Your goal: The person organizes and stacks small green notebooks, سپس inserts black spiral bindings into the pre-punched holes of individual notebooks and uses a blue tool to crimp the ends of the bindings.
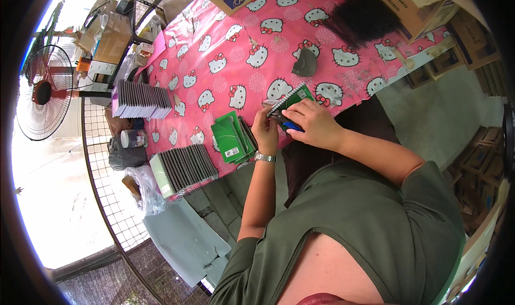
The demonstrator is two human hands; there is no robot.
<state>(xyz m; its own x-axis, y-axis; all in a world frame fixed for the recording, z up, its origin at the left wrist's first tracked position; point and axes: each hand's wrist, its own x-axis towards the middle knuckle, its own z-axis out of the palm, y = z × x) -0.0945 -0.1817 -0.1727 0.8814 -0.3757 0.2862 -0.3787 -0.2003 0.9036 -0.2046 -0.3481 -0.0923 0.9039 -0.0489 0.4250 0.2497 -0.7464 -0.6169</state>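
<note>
A small green spiral notebook (300, 94) is tilted up near the table's front edge, its wire binding toward my left hand. With fingers closed, my left hand (266, 131) pinches the bound end of the notebook. My right hand (315, 123) is curled over the notebook's near side, closed round a tool with a blue handle (293, 126); its working end is hidden. Just left of my left wrist lies a loose pile of green spiral notebooks (229, 138). Beyond the held notebook sits a dark grey curved piece (304, 62), whose kind I cannot make out.
The table has a pink patterned cover (236, 69). Rows of spiral notebooks (185, 168) and purple-edged notebooks (140, 100) line its left side. Black wire coils (365, 18) lie at the far right beside a carton (410, 10). A fan (44, 92) stands left.
</note>
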